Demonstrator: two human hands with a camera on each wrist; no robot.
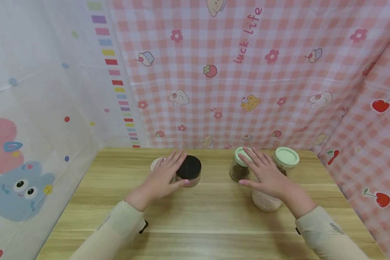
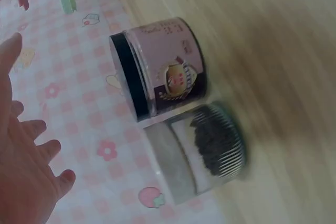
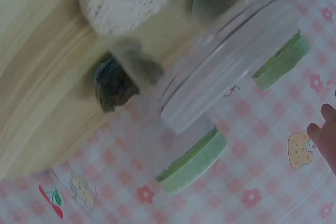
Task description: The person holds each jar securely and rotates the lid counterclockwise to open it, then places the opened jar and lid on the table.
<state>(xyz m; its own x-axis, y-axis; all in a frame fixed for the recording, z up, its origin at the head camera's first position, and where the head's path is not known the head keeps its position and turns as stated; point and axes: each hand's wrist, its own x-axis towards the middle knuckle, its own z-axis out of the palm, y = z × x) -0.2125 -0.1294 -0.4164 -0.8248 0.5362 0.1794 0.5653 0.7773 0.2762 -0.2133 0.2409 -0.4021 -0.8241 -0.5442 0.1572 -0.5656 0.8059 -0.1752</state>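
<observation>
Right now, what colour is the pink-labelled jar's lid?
The lid is black, best seen in the head view.

The wall cloth [image 1: 227, 86] is patterned in pink-and-white gingham, printed with pink flowers, red strawberries and pink lettering. The white side cloth [image 1: 52, 104] is dotted in red, blue and yellow. The wooden table [image 1: 198, 227] is grained in pale yellow-brown. A pink-labelled jar [image 2: 165, 61] is topped in black. Two lids [image 1: 286, 157] are coloured mint green. Pinkish-white contents [image 1: 266, 203] are speckled darker. Both sleeves [image 1: 321, 234] are coloured cream.
</observation>
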